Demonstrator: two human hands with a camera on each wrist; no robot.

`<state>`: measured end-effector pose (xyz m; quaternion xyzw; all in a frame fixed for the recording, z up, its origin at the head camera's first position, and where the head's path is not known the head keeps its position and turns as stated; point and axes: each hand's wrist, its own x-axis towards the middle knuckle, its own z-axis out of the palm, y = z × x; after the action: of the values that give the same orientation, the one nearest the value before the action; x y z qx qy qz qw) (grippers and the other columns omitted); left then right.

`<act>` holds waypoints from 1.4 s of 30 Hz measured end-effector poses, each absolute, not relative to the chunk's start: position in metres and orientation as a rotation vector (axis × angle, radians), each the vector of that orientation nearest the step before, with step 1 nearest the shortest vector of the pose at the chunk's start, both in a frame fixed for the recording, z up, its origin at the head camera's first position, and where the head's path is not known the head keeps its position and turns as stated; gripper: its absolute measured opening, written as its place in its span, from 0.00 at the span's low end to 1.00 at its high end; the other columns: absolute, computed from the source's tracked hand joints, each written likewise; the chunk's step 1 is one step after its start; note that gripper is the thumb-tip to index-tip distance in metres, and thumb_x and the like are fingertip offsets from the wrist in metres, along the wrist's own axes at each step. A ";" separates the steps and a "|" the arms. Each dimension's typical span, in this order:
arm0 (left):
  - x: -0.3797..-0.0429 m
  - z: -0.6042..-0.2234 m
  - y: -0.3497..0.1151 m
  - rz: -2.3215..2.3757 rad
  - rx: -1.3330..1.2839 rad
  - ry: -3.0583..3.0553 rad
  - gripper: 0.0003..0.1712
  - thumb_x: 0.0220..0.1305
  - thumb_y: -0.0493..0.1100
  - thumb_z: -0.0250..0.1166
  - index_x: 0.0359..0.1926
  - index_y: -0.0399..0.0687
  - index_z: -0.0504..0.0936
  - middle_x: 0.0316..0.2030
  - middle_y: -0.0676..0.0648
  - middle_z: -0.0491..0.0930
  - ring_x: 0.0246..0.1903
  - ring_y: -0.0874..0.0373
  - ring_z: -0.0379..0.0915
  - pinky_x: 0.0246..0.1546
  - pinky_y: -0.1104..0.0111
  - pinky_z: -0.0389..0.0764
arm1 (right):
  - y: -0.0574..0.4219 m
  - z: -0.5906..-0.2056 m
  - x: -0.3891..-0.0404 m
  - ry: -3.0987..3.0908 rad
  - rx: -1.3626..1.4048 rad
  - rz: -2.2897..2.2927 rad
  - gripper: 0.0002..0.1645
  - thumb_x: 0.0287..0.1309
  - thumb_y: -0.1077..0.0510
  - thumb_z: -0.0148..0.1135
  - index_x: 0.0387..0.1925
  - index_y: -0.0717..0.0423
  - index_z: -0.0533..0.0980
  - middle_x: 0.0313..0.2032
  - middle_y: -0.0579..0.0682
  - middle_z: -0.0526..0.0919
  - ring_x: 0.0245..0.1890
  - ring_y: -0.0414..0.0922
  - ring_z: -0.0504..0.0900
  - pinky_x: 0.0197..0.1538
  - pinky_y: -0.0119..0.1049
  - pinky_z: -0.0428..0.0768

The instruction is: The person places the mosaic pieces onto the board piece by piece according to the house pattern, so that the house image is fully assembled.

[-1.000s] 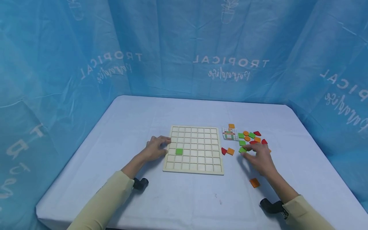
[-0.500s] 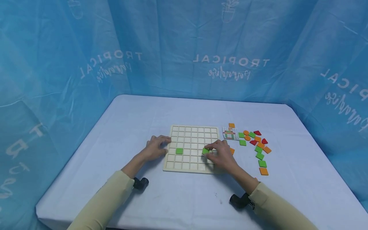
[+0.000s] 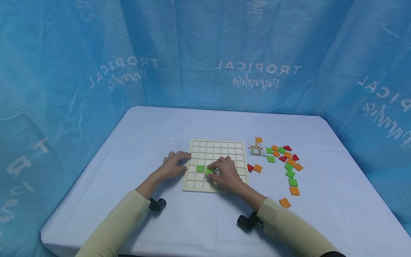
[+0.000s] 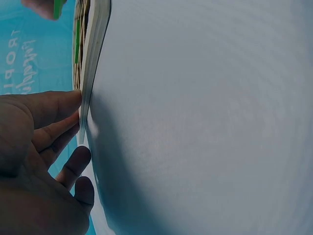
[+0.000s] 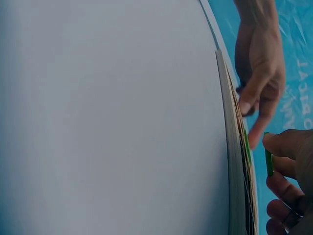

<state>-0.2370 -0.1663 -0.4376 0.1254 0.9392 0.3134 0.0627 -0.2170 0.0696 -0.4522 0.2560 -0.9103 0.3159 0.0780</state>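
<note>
The pale gridded board (image 3: 223, 145) lies on the table in the head view, one green square tile (image 3: 200, 168) set in a cell toward its left side. With thumb and fingers my right hand (image 3: 228, 175) pinches another green square tile (image 3: 208, 171), just right of the first and over the grid. In the right wrist view this pinched tile (image 5: 269, 161) stands edge-on, apart from the board's surface. My left hand (image 3: 174, 166) touches the board's left edge; in the left wrist view its thumb and fingertips meet the board's side (image 4: 90, 63).
Right of the board lies a pattern card (image 3: 257, 149) with an orange square (image 3: 258, 140) behind it. Loose green tiles (image 3: 293, 182), orange discs (image 3: 276, 154), red pieces (image 3: 287, 148) and orange squares (image 3: 284, 202) are scattered beyond. A blue curtain (image 3: 205, 53) hangs behind the table.
My right hand has taken the green tile from the loose pieces and carried it left across the board, beside the first green tile. The left hand has stayed at the edge.
</note>
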 end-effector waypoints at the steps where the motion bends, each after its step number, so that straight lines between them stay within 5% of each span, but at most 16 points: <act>1: -0.237 -0.438 -0.166 0.943 0.379 2.840 0.26 0.59 0.38 0.66 0.60 0.44 0.76 0.64 0.48 0.69 0.50 0.52 0.60 0.52 0.53 0.57 | 0.066 -0.453 -0.217 -2.731 0.780 0.938 0.15 0.48 0.56 0.72 0.40 0.52 0.85 0.33 0.45 0.78 0.37 0.45 0.67 0.43 0.42 0.63; 42: -0.238 -0.439 -0.168 0.928 0.415 2.845 0.26 0.58 0.38 0.66 0.59 0.45 0.77 0.64 0.49 0.70 0.49 0.52 0.60 0.48 0.55 0.58 | 0.038 -0.459 -0.216 -2.769 0.862 0.720 0.16 0.47 0.51 0.74 0.41 0.47 0.85 0.34 0.41 0.75 0.37 0.42 0.66 0.42 0.39 0.63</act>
<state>-0.2384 -0.1685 -0.4395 0.1371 0.9400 0.3065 0.0603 -0.2162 0.0380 -0.4592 0.2876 -0.9240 0.2402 0.0765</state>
